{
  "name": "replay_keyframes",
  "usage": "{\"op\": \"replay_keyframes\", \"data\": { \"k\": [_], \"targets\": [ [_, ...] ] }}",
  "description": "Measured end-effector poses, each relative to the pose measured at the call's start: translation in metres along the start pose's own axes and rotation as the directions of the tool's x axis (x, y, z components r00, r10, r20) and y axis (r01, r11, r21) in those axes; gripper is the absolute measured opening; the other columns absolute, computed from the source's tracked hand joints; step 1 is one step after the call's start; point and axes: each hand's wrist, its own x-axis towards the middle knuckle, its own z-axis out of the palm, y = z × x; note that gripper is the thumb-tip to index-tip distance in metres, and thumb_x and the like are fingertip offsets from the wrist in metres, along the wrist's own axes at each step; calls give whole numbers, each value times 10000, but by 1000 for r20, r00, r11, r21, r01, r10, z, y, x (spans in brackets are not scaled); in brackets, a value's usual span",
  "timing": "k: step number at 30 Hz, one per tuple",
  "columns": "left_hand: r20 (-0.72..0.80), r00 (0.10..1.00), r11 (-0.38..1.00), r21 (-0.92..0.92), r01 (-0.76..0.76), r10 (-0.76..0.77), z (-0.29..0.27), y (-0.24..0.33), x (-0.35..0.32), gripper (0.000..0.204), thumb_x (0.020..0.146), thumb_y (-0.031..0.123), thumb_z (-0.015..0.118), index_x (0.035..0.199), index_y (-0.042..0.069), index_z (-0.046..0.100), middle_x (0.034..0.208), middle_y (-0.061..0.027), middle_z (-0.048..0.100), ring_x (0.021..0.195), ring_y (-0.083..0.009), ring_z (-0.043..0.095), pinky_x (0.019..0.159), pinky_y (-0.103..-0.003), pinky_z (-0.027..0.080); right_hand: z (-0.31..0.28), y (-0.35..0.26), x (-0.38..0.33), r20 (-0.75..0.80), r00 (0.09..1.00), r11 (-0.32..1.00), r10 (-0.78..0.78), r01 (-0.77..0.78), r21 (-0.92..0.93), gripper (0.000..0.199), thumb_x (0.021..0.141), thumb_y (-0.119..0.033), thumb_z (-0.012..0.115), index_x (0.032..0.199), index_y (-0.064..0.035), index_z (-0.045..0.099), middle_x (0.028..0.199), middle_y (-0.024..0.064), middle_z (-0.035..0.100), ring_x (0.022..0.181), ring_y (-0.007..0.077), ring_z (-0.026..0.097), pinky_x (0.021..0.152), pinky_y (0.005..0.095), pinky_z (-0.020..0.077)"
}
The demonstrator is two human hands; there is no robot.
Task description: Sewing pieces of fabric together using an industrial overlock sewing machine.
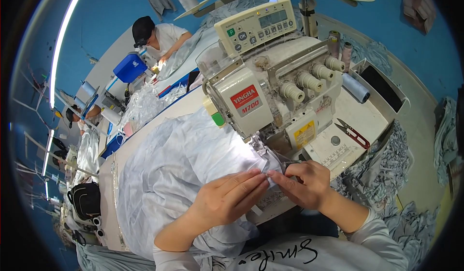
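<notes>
Two hands meet on the pale grey fabric (179, 169) just in front of the overlock sewing machine (270, 87). The left hand (229, 198) lies flat with fingers together, pressing the cloth to the counter (357, 111); the right hand (307, 184) pinches the fabric edge at the machine's presser foot, fingertips touching those of the left. The step looks like aligning an edge for feeding under the foot. The next move would seem to call for keeping that edge straight against the foot while fingertips stay off the needle. Red-handled thread snips (355, 134) lie to the machine's right.
</notes>
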Motion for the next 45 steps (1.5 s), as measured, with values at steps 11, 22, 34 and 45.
{"op": "replay_keyframes", "data": {
  "k": [11, 22, 34, 45],
  "targets": [
    [115, 981, 988, 15, 157, -157, -10, -19, 8, 282, 730, 62, 553, 988, 49, 666, 990, -92, 671, 935, -236, 657, 740, -318, 540, -4, -4, 17, 34, 997, 996, 68, -65, -60, 392, 640, -78, 744, 1022, -146, 683, 796, -13, 506, 574, 145, 540, 494, 269, 448],
    [52, 922, 898, 251, 361, -384, -14, -50, -7, 248, 766, 65, 558, 993, 47, 656, 1023, -65, 658, 883, -221, 652, 701, -307, 532, -57, 37, 2, -69, 867, 802, 493, -484, -351, 244, 705, -51, 693, 933, 15, 637, 929, 135, 572, 809, 296, 580, 720, 346, 482],
    [45, 833, 808, 279, 519, -551, -39, -47, -14, 173, 695, 44, 605, 867, 51, 622, 1120, -98, 617, 782, -282, 634, 635, -366, 508, -85, 105, -46, 135, 817, 633, 561, -319, -705, 219, 803, -73, 598, 1007, 6, 604, 848, 136, 563, 806, 291, 557, 689, 388, 473],
    [138, 816, 828, 109, 550, -561, -60, -46, -25, 154, 703, 88, 654, 811, 46, 554, 801, -117, 550, 706, -332, 575, 610, -424, 452, -44, -31, 34, 190, 911, 931, 365, -360, -64, 337, 768, -57, 648, 1105, -41, 649, 748, 72, 514, 641, 203, 506, 580, 283, 414]
  ]
}}
